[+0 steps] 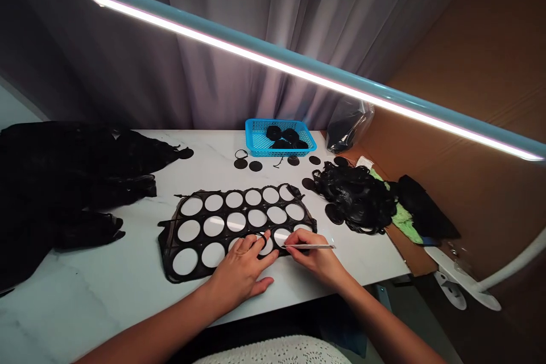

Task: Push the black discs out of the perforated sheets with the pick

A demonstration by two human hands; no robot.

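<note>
White knitted fabric lies nearest the camera at the bottom centre, just below the desk edge. Dark cloth spreads over the left of the frame, apart from the black sheet with rows of white circles, which lies flat in the lower centre. Across the sheet's near edge, the left hand is open, palm down and fingers spread, the fingertips around one circle in the nearest row. For a steady grip, that hand does best pressing lightly and evenly, since a hard push could ruck or drag the thin material. Behind, at the centre, black discs lie near the blue basket, which holds more dark pieces. Just right of the left hand, the right hand pinches a thin, pale tool, its near end low over the sheet; whether the tip touches cannot be told. Holding it close to the tip, as here, should give fine control, and small strokes are safer than long ones. Spread fingers so close to that tip call for care. Farther right, the curly black bundle sits beside the green cloth, best kept clear of the right wrist.
</note>
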